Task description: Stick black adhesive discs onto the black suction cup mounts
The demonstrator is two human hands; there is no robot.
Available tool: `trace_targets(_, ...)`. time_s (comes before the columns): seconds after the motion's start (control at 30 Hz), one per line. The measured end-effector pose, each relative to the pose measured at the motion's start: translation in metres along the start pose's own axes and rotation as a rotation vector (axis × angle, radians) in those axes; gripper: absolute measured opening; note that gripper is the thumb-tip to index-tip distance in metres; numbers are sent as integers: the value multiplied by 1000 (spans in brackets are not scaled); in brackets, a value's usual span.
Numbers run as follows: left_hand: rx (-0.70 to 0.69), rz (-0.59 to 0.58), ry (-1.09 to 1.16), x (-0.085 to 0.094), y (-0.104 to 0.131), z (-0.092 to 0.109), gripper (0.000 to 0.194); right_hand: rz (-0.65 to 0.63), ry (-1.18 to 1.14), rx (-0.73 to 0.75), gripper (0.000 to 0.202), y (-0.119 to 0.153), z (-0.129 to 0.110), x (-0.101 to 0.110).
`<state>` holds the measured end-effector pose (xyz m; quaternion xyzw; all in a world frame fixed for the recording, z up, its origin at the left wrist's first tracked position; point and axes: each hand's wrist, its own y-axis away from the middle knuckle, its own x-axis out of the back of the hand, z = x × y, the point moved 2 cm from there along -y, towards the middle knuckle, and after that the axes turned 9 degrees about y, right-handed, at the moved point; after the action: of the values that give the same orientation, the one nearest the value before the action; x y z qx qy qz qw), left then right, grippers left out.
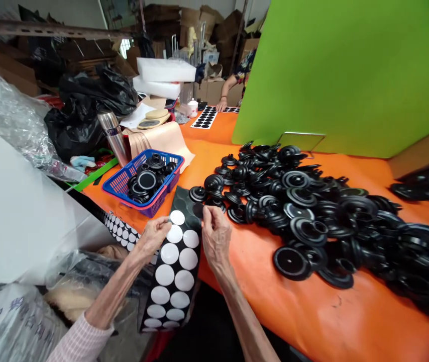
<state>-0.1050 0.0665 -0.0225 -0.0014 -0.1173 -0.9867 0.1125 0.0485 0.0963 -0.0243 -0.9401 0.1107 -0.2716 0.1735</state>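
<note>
A long black sheet point(177, 260) with rows of white circles hangs over the table's near edge; its upper end is plain black with faint round outlines. My left hand point(153, 238) is closed, pinching the sheet's left edge near the topmost white circle. Between the thumb and fingers of my right hand point(216, 235) is a black round sticker point(198, 210), held just over the sheet's right edge. Right of my hands lies a large heap of black round plastic parts point(301, 201), flanged and stepped. Several similar parts point(147, 179) sit in a blue and pink basket point(154, 206) beyond my left hand.
An orange cover point(252, 281) lies on the table. A green panel point(335, 70) stands behind the heap. Left of the basket are a steel thermos point(113, 134) and black plastic bags point(90, 110). Across the table, another person's hand point(221, 104) rests by a dotted sheet point(204, 117).
</note>
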Motion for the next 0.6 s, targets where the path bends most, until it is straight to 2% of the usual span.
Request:
trace_targets(0.07,-118,129,-102,-3,10,9,32,-17,6,56,29,9,-2,12)
trace_targets(0.1,-173,157,-159,-7,16,15,31,-32,14,95,28,16,-4,18)
trace_targets(0.13,-198,129,-195,-12,22,20,28,-43,25,133,27,25,-6,22)
trace_targets(0.17,-179,47,-192,-19,27,24,26,-51,33,160,27,35,-8,27)
trace_targets(0.23,-21,-193,-70,-33,38,26,26,-79,6,179,25,53,-10,35)
trace_targets(0.27,55,-274,12,-39,42,26,25,-101,-38,165,23,61,-10,39)
trace_targets(0.37,133,-313,131,-55,51,24,23,-107,-208,-56,25,75,-1,56)
trace_targets(0.47,159,-445,-14,-80,61,21,29,-5,-285,-347,20,82,14,77)
trace_targets(0.53,67,-477,-202,-103,67,23,34,98,-276,-433,25,85,22,97)
trace_targets(0.6,-125,-375,-362,-130,70,28,36,256,-232,-464,26,88,28,122)
